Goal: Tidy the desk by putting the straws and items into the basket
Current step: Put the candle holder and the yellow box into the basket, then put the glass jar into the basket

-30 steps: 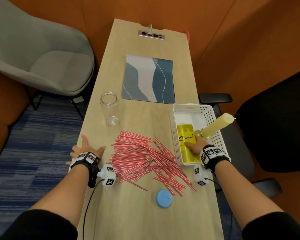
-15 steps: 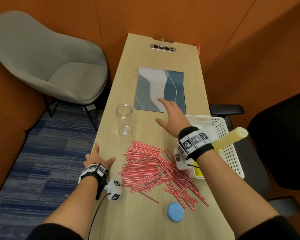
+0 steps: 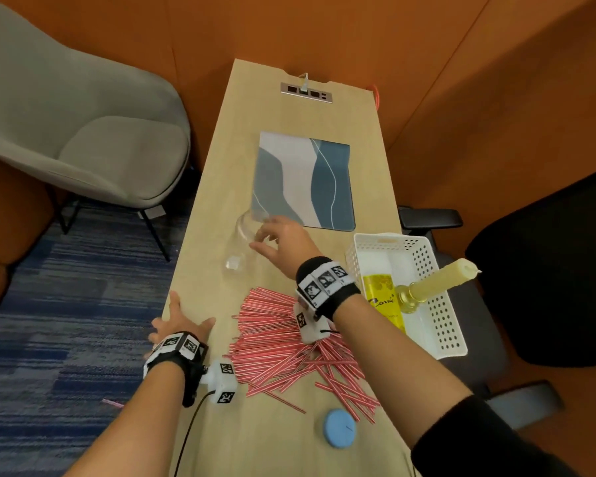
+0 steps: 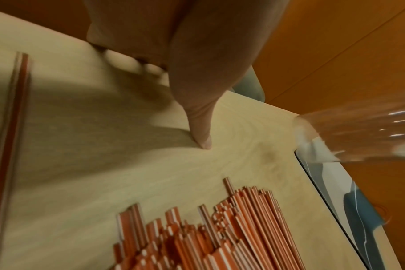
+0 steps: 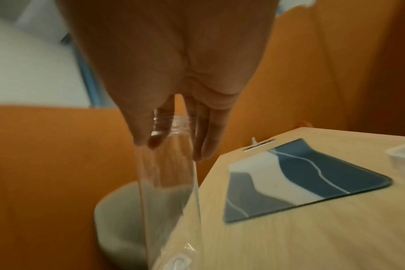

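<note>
A heap of red-and-white straws [image 3: 289,342] lies on the wooden desk [image 3: 289,442], also close up in the left wrist view [image 4: 208,233]. My right hand [image 3: 260,237] grips a clear glass jar [image 3: 241,246] at its neck, thumb and fingers round it [image 5: 173,146]. The jar leans and looks blurred; whether its base touches the desk I cannot tell. My left hand [image 3: 178,325] rests flat near the desk's left edge, fingers spread. The white perforated basket [image 3: 451,321] at the right holds a yellow packet [image 3: 384,301] and a candle in a gold holder [image 3: 441,280].
A blue round disc [image 3: 339,428] lies near the front of the desk. A blue-grey mat [image 3: 303,180] covers the far middle, with a socket strip [image 3: 307,92] behind it. A grey chair [image 3: 83,132] stands left, a black chair [image 3: 547,270] right. One straw [image 3: 112,403] lies on the carpet.
My right hand left the basket, swung left across the desk past the mat and took hold of the jar, which now leans. The left hand has stayed flat on the desk.
</note>
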Demonstrator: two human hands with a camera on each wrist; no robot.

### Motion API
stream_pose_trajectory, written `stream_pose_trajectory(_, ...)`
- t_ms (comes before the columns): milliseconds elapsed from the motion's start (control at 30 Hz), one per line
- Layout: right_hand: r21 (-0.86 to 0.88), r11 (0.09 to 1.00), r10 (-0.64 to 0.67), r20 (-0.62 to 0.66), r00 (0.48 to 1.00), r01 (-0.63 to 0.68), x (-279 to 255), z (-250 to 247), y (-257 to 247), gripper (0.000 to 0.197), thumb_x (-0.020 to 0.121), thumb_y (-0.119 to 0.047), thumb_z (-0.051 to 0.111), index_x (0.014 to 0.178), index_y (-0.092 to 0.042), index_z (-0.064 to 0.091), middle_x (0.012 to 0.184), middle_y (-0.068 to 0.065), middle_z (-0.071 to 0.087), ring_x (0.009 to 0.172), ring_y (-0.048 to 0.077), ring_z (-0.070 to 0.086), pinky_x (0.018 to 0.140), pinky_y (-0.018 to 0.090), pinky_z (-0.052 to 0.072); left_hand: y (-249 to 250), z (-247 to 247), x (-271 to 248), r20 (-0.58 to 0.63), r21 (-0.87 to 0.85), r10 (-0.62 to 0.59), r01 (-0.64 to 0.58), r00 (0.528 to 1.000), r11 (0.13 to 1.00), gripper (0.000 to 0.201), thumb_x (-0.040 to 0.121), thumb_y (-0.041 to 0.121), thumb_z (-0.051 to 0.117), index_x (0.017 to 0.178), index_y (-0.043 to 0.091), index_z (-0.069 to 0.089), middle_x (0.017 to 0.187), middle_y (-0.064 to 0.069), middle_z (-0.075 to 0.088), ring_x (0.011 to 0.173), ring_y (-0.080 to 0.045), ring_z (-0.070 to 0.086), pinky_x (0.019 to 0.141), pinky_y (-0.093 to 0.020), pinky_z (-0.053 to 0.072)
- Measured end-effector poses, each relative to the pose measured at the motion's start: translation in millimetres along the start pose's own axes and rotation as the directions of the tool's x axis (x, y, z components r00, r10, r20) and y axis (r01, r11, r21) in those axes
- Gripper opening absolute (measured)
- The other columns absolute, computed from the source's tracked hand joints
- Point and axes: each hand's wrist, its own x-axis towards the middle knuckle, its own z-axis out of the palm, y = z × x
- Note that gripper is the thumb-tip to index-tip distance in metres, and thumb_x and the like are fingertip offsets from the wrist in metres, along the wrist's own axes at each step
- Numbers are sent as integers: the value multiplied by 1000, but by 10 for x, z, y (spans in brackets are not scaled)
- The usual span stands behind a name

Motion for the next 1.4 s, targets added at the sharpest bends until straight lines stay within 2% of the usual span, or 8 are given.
stream_pose_trajectory(167,174,972,209,-343,916,-156,-410,-918,405,15,92,-30,67,97,-17,68,101,0,63,81,4,60,75,16,49,143,51,11,-58,3,-42,42,997,999,110,71,65,71,150,47,-4,148,-25,24,133,-48,28,105,-72,24)
stream_pose_trajectory(367,76,871,455,-498,738,-486,-832,-1613,1210,23,92,-37,64,96,-16,71,99,5,67,86,18,64,77,30,50,163,3,12,-30,-1,-41,41,999,999,117,70,62,75,149,49,-11,153,-25,18,136,-51,25,108,-71,21)
stream_pose_trajectory(467,-66,779,555,-390,735,-623,-774,-1568,1514,24,91,-38,62,96,-17,71,109,13,65,96,29,63,86,43,55,160,-21,-2,-7,26,-40,40,999,999,118,71,66,72,148,49,-15,154,-24,15,136,-53,26,108,-71,23)
stream_pose_trajectory(600,-175,718,616,-291,732,-674,-693,-1423,1700,28,93,-33,61,107,-11,71,118,16,63,101,32,63,86,37,52,158,-30,37,9,44,-36,36,999,998,118,70,68,71,147,49,-17,154,-23,14,134,-55,28,106,-72,26)
stream_pose_trajectory(733,-144,754,602,-239,762,-641,-678,-1266,1782,24,93,-30,63,103,-10,72,123,16,59,107,30,60,82,30,46,151,-2,41,-6,30,-32,32,999,999,117,71,66,72,146,50,-16,155,-23,13,134,-54,27,107,-70,26)
stream_pose_trajectory(1033,-167,834,510,-133,850,-526,-661,-1266,1781,20,90,-35,69,86,-16,71,121,7,61,97,23,65,89,40,54,167,-1,18,-28,28,-54,55,998,998,115,72,64,72,147,50,-14,154,-24,15,136,-52,25,108,-69,24)
stream_pose_trajectory(1300,-173,845,485,-147,862,-505,-673,-1271,1705,39,92,-32,64,127,-17,58,128,14,55,113,29,57,96,37,45,170,-7,11,-27,26,-59,59,998,998,115,73,63,73,148,49,-13,154,-24,15,136,-51,23,109,-68,24)
stream_pose_trajectory(1400,-202,845,443,-252,860,-495,-763,-1338,1597,47,92,-27,65,135,-18,51,131,14,50,115,31,54,96,37,44,165,-2,24,-31,34,-59,60,998,998,115,73,64,72,148,49,-14,153,-24,17,136,-52,24,108,-69,25)
